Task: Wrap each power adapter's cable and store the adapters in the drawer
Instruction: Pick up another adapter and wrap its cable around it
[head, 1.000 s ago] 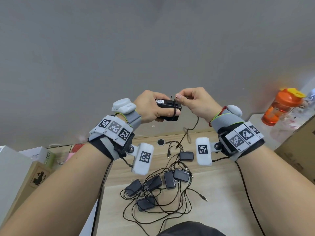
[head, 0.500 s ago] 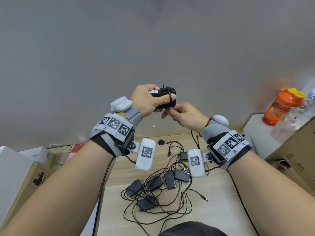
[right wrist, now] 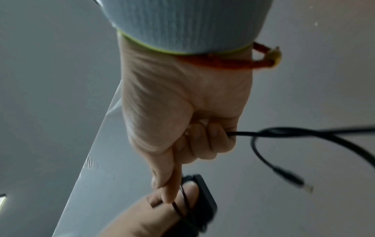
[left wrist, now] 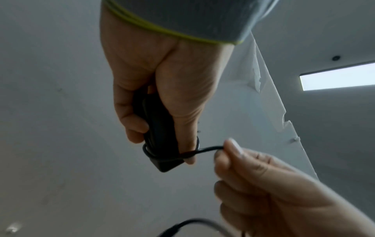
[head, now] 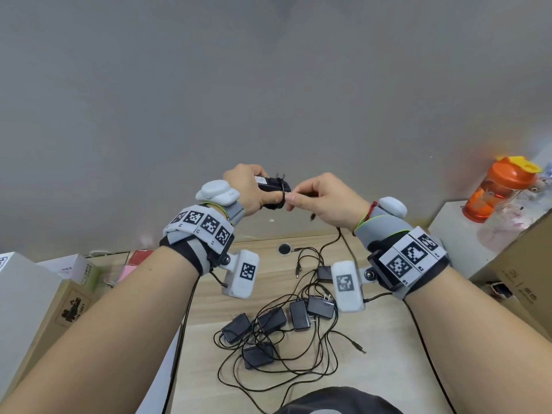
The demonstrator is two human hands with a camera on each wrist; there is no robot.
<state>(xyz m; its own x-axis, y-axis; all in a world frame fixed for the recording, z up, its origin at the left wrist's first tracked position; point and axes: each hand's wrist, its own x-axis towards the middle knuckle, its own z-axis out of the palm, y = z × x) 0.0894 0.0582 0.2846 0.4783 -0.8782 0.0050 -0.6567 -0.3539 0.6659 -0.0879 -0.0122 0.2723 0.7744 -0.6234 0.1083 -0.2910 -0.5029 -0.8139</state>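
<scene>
Raised above the wooden table [head: 388, 339], my left hand [head: 268, 200] grips a black power adapter [head: 273, 186] with its prongs up. Its thin cable [left wrist: 209, 148] loops round the adapter's body [left wrist: 160, 128] and over my left thumb. My right hand [head: 291, 200], just right of the adapter, pinches this cable [right wrist: 263, 133] between thumb and forefinger. The free end with its barrel plug [right wrist: 294, 181] dangles below. Several more black adapters [head: 277, 321] lie on the table in a tangle of cables. No drawer is in view.
An orange bottle [head: 501, 186] stands on a white ledge at the right, next to cardboard boxes [head: 522, 264]. At the left are a white box [head: 18, 288] and a brown carton [head: 68, 303]. A round black grommet [head: 285, 249] sits near the table's back edge.
My right hand carried the cable from above the adapter, down under it, and up to its right side, adding a turn. My left hand rose, then came back down a little.
</scene>
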